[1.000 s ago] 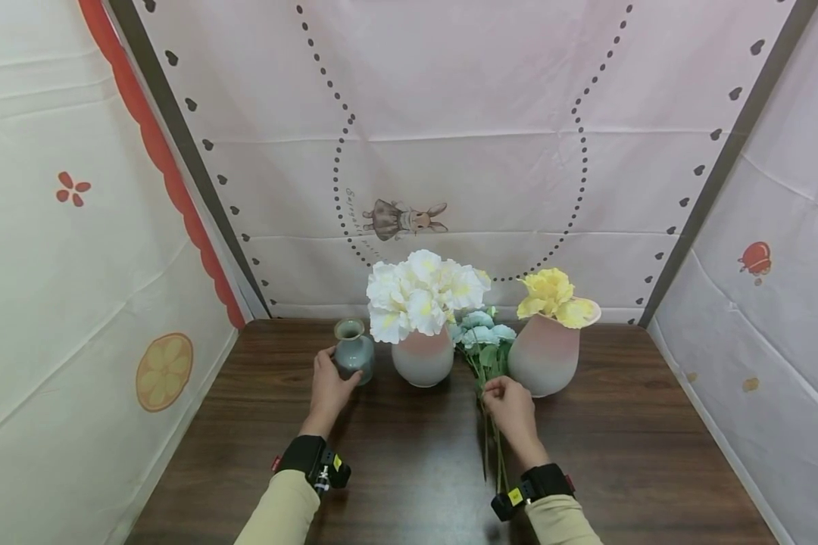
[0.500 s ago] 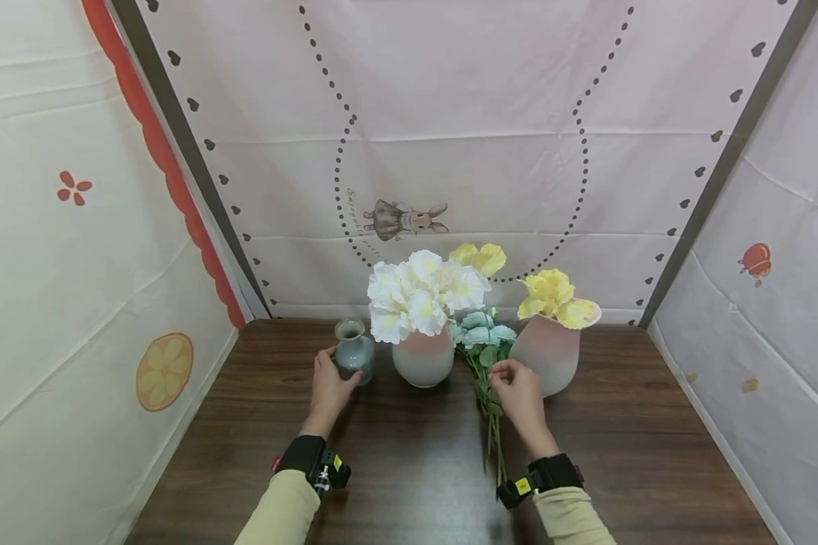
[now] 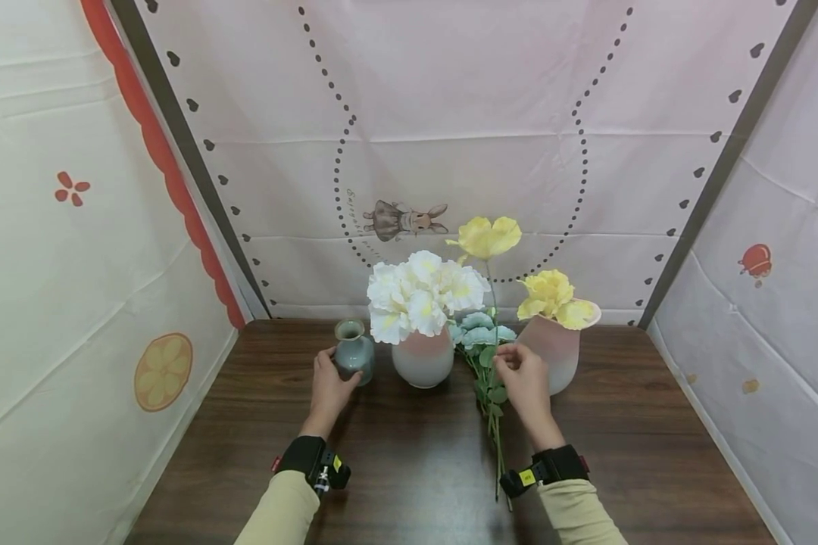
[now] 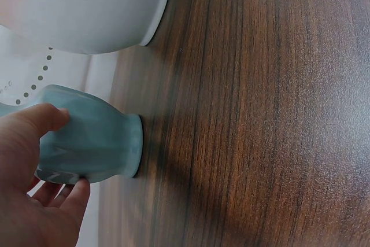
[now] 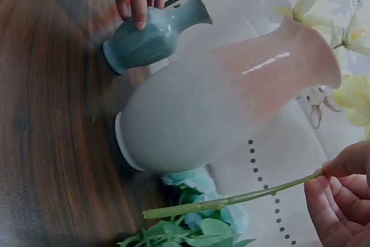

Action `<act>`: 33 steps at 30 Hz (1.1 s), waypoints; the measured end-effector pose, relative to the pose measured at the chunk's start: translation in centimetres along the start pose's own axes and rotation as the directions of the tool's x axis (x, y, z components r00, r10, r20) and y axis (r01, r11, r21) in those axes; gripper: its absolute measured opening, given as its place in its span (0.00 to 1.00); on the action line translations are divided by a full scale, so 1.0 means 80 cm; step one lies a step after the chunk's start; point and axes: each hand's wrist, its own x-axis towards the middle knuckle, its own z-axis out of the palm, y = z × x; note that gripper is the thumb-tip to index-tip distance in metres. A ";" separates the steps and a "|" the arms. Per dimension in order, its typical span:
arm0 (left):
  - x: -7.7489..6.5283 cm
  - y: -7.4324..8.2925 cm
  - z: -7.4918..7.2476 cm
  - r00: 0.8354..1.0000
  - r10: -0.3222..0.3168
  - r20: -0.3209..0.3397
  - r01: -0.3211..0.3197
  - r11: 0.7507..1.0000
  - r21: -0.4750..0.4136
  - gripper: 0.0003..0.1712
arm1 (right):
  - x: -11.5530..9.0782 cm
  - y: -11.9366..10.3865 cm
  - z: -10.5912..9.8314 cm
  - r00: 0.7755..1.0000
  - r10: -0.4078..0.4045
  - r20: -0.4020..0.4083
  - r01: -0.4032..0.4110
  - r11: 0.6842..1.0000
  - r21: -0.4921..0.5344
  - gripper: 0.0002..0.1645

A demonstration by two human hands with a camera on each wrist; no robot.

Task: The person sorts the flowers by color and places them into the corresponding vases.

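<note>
My left hand grips a small blue-green vase by its body; the left wrist view has the vase base on the table. With thumb and fingertips, my right hand pinches the stem of a yellow artificial flower. Its bloom stands above the white blooms, and the lower end of the stem hangs free in the right wrist view. Behind and below it lies a bunch of light-blue flowers with green stems.
A pink-and-white vase full of white flowers stands just right of the small vase. Another pink-and-white vase, holding yellow flowers, is partly behind my right hand. Printed cloth walls enclose the wooden table.
My right hand has moved slightly up and to the right. The yellow flower has risen from behind the white ones into full view. My left hand has stayed on the small vase.
</note>
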 end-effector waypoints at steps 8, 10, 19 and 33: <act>0.001 -0.003 0.002 0.999 0.028 -0.022 -0.027 0.999 0.026 0.44 | 0.001 -0.017 -0.014 0.996 -0.067 -0.057 0.070 0.996 0.057 0.08; 0.002 -0.003 0.003 0.999 0.030 -0.024 -0.030 0.999 0.021 0.44 | 0.002 -0.022 -0.018 0.994 -0.088 -0.071 0.093 0.993 0.072 0.08; 0.000 -0.001 0.001 1.000 0.027 -0.011 -0.026 1.000 0.014 0.45 | 0.007 -0.044 -0.039 0.978 -0.166 -0.130 0.183 0.974 0.136 0.08; 0.001 -0.003 0.001 1.000 0.027 -0.010 -0.027 1.000 0.009 0.45 | 0.023 -0.085 -0.084 0.961 -0.214 -0.177 0.254 0.934 0.250 0.08</act>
